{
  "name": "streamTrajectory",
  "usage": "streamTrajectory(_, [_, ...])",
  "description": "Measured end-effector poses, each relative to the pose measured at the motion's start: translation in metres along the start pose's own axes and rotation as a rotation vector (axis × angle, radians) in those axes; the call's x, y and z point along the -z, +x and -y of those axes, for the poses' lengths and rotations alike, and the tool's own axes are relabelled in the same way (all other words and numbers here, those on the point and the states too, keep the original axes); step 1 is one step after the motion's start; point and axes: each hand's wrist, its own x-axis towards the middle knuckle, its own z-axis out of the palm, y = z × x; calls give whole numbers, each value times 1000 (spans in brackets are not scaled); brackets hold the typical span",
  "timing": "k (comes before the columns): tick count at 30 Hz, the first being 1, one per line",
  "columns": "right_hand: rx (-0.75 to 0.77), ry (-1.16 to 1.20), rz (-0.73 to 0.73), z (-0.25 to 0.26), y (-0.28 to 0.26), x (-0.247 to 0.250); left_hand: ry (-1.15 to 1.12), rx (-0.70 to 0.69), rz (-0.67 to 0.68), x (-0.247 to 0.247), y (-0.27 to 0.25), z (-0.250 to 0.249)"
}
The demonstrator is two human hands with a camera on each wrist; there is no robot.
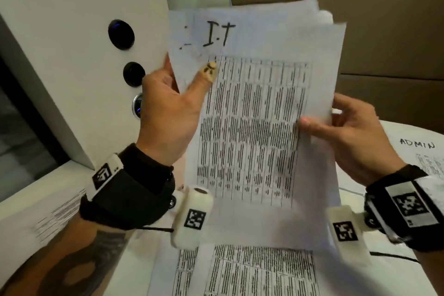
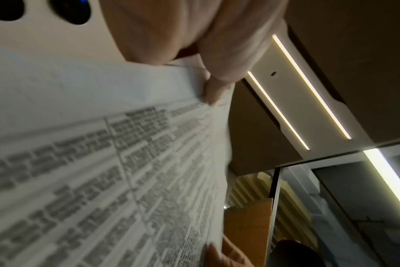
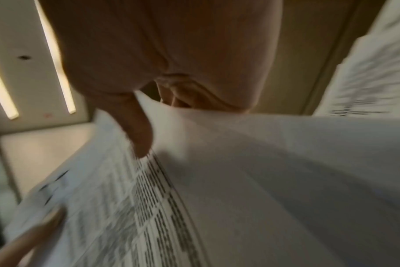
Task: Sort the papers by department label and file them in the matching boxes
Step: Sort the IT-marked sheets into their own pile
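Observation:
I hold a small stack of printed sheets (image 1: 259, 108) upright in front of me. The front sheet bears a dense table and a handwritten "I.T" at its top. My left hand (image 1: 182, 79) pinches the stack's upper left edge, thumb on the front and fingers behind. My right hand (image 1: 319, 118) pinches its right edge lower down, thumb on the printed face. The left wrist view shows the sheet (image 2: 103, 162) edge-on under the thumb. The right wrist view shows the paper (image 3: 217, 180) bent under the right thumb. Another sheet, marked "ADMIN" (image 1: 418, 145), lies flat at the right.
More printed sheets (image 1: 245, 271) lie on the white surface below my hands, and one (image 1: 52, 216) at the left. A white machine panel (image 1: 79, 60) with round buttons rises at the left. Brown cardboard (image 1: 384, 43) stands behind the stack.

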Motion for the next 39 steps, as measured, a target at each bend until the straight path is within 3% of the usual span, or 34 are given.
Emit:
streamTrajectory(4, [244,20,-159,23,10,-17,-74,-33,79,9,11,-18])
streamTrajectory(7, [355,48,-127,30,16,-16,21,-7,107,21,18,-12])
streamTrajectory(12, [147,-7,-58,0,4,-18,105,109,143,18,-11,21])
streamTrajectory(16, [149,-40,-187,-15,1,-27,99,153,65,7,-22,33])
streamTrajectory(20, [210,8,-214,-3,10,-25,-4,74,29,1,-13,23])
streamTrajectory(27, [-196,8,-27,-45,-2,-22,-68,371,18,0,-35,59])
streamTrajectory(32, [-148,-25,-106,-36,4,-17,-70,358,-43,13,-23,62])
streamTrajectory(37, [-227,-159,-23,-51,-17,-27,79,391,-4,13,-43,74])
streamTrajectory(39, [-214,-231,-67,-45,-17,-25,57,347,16,9,-43,74])
